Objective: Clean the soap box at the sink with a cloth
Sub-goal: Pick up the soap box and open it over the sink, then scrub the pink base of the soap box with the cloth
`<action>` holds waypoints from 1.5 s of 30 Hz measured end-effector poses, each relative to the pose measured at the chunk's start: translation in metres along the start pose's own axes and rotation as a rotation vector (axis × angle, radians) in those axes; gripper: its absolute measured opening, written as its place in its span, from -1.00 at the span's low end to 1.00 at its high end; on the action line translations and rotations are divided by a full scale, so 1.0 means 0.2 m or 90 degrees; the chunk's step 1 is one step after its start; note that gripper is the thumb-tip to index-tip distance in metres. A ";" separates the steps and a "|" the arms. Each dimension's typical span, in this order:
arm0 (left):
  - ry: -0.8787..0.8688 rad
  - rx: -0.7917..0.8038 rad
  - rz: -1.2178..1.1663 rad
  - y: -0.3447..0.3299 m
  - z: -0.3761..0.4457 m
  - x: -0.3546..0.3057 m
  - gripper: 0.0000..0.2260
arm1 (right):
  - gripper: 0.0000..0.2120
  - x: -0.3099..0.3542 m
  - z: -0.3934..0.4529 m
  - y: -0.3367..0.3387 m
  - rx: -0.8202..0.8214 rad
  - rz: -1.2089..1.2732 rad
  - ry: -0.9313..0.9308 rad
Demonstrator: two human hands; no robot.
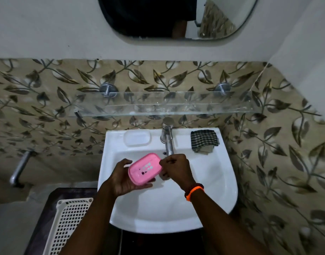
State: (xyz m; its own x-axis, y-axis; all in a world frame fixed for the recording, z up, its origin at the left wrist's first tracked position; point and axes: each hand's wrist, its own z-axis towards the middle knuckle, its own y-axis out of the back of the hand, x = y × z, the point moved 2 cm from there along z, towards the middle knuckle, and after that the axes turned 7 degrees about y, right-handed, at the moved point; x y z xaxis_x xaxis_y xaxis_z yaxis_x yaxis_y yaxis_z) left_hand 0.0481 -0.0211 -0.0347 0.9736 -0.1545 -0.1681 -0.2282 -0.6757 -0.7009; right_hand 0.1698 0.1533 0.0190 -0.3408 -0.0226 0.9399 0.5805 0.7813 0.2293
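The tiled wall [47, 100] with its leaf pattern is filling the upper half of the view, and the mirror [176, 17] is sitting at 12 o'clock above it. The clear shelf [163, 103] is running across the wall just above the tap. The white sink [204, 190] is occupying the centre, with the perforated basket [70, 223] lying at 8 o'clock beside it. The left hand [123, 179] is cupping the pink soap box [145, 168] from beneath, fingers curled round its near edge, holding it tilted over the basin just left of centre. The right hand [176, 168], wearing an orange band [194, 192] at the wrist, is lying against the box's right end at 3 o'clock with fingers curled; whether it is gripping the box cannot be told. The checked cloth [204, 140] is resting folded on the sink ledge at 1 o'clock, well apart from both hands. The metal tap [167, 138] is standing at 12 o'clock of the box, its spout ending just above the right hand.
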 end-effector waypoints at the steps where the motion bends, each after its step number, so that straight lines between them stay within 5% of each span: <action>1: 0.042 0.031 0.008 -0.01 0.01 0.04 -0.38 | -0.89 -0.01 -0.02 0.04 0.019 -0.006 0.013; 7: 0.198 0.122 0.101 -0.13 0.10 0.21 -0.22 | -0.89 -0.10 -0.09 0.27 0.117 -0.043 0.033; 11: 0.185 0.115 0.085 -0.17 0.16 0.30 -0.25 | -0.86 -0.13 -0.03 0.42 0.170 -0.019 -0.035; 18: 0.125 0.077 0.056 -0.20 0.22 0.38 -0.21 | -0.78 -0.21 0.30 0.77 -0.190 0.308 -0.251; 31: 0.062 0.064 0.077 -0.26 0.17 0.27 -0.33 | -0.69 -0.09 0.59 0.80 -0.278 0.309 -0.326; 35: 0.035 0.042 0.044 -0.29 0.17 0.25 -0.29 | -0.85 -0.03 0.60 0.79 -0.363 0.160 -0.187; 37: 0.042 0.050 0.032 -0.32 0.18 0.24 -0.21 | -0.73 0.03 0.58 0.77 -0.398 0.202 -0.116; 40: 0.042 0.080 0.036 -0.37 0.16 0.25 -0.18 | -0.85 0.12 0.52 0.76 -0.394 0.304 0.020; 45: 0.007 0.164 0.047 -0.41 0.08 0.26 -0.25 | -0.84 0.23 0.32 0.82 -0.433 0.207 0.181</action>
State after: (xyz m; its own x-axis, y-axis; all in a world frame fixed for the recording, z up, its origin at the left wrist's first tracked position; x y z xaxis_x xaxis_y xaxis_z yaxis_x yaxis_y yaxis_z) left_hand 0.1173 0.0383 0.0037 0.9540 -0.2051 -0.2188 -0.2910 -0.4572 -0.8404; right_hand 0.2018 0.3206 0.0837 0.0704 -0.0894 0.9935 0.9727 0.2271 -0.0485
